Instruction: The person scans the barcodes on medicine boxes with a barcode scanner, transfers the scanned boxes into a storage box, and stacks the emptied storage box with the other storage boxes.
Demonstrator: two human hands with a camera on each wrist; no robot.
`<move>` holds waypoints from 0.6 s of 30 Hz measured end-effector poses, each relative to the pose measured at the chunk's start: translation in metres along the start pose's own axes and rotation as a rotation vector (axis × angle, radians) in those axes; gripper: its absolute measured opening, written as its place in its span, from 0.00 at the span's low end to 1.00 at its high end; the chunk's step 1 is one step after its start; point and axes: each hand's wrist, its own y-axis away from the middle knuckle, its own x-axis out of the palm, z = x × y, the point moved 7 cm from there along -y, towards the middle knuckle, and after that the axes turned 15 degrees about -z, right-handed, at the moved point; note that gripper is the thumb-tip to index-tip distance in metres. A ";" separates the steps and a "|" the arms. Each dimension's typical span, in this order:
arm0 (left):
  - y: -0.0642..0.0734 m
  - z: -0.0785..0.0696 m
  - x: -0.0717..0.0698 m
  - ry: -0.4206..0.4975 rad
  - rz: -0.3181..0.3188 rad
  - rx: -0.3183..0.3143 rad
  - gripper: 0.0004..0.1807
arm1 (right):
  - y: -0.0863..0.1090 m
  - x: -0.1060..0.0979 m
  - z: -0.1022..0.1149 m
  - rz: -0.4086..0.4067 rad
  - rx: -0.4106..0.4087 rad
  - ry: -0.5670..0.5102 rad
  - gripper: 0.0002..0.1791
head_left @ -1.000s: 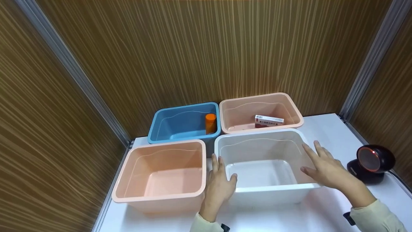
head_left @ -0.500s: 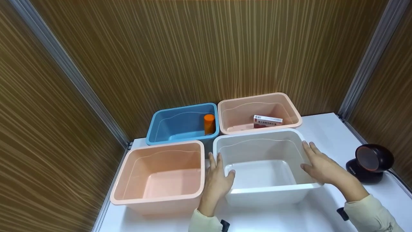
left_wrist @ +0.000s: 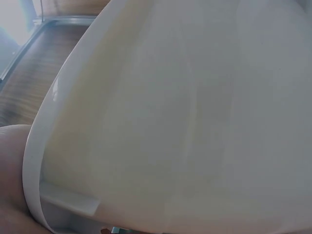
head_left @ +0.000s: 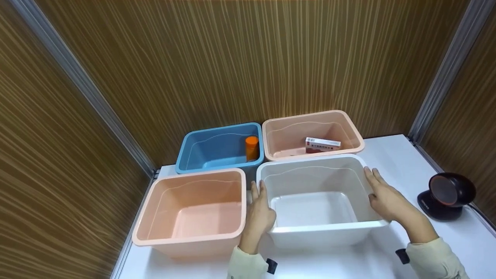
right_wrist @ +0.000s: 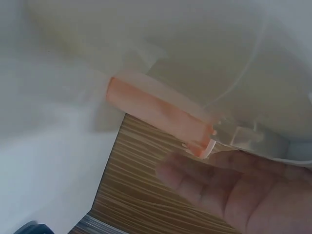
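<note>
A white plastic bin [head_left: 314,228] stands at the front right of the table, with nothing inside it in the head view. My left hand [head_left: 259,217] is at its left side, fingers extended along the rim and thumb near the front corner. Over on the right side, my right hand [head_left: 387,199] holds the rim, its thumb folded in at the edge. In the right wrist view the fingers [right_wrist: 209,185] lie under the rim on the outside. The bin's pale wall [left_wrist: 161,122] fills most of the left wrist view.
A peach bin [head_left: 190,240] stands close on the left. Behind are a blue bin [head_left: 217,169] with an orange bottle [head_left: 252,148] and another peach bin [head_left: 310,119] with a small white box [head_left: 322,144]. A black device [head_left: 447,195] stands at right.
Both thumbs have drawn in from a spread position to the white bin's rim, and the right hand's fingers have come together. The bins keep their places.
</note>
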 end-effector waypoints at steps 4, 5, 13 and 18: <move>0.000 0.000 0.000 0.016 0.016 -0.004 0.45 | 0.001 -0.002 0.000 0.014 -0.006 0.026 0.41; 0.000 0.000 0.000 0.022 0.016 -0.003 0.45 | 0.002 -0.002 0.000 0.020 -0.006 0.031 0.41; 0.001 -0.003 -0.002 0.086 -0.022 0.029 0.43 | 0.009 -0.010 0.000 0.020 -0.009 0.031 0.41; 0.005 -0.005 -0.005 0.115 -0.020 0.031 0.43 | 0.013 -0.017 0.004 0.004 -0.017 0.020 0.40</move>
